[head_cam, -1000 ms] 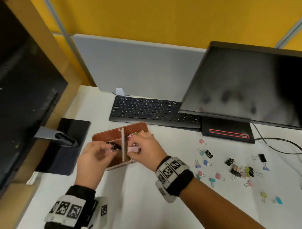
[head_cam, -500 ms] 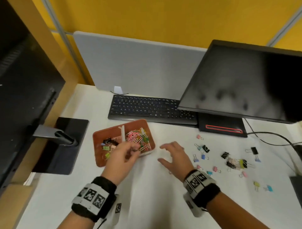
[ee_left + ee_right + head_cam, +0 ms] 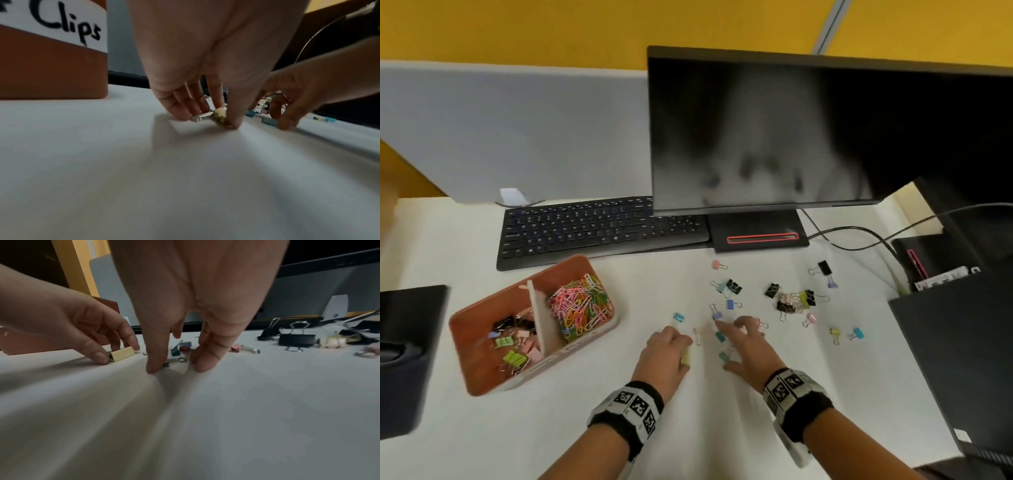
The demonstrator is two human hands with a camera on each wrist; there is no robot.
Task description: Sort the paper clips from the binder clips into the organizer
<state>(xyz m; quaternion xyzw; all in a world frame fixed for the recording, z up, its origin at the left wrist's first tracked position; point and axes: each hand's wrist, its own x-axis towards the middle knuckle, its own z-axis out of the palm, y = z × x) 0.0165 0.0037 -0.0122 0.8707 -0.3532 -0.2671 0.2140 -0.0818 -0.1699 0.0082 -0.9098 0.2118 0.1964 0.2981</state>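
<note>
The brown organizer (image 3: 585, 259) stands at the left, split by a white divider (image 3: 539, 315). Coloured paper clips (image 3: 582, 308) fill its right half and binder clips (image 3: 513, 342) lie in its left half. My left hand (image 3: 683, 349) (image 3: 207, 119) pinches a yellow binder clip (image 3: 686, 358) (image 3: 220, 114) (image 3: 122, 356) that lies on the white table. Just to its right, my right hand (image 3: 732, 342) (image 3: 174, 368) presses thumb and fingers onto the table on either side of a small teal binder clip (image 3: 176, 360). More binder clips (image 3: 791, 301) are scattered beyond.
A black keyboard (image 3: 599, 229) and a monitor (image 3: 791, 137) on its stand (image 3: 756, 236) line the back. Cables (image 3: 859, 240) run to a black box (image 3: 962, 342) at the right. A second monitor base (image 3: 407, 342) sits at the far left.
Both hands have left the organizer and moved right to the loose clips. The left hand now pinches a yellow binder clip. The head view has swung to the right.
</note>
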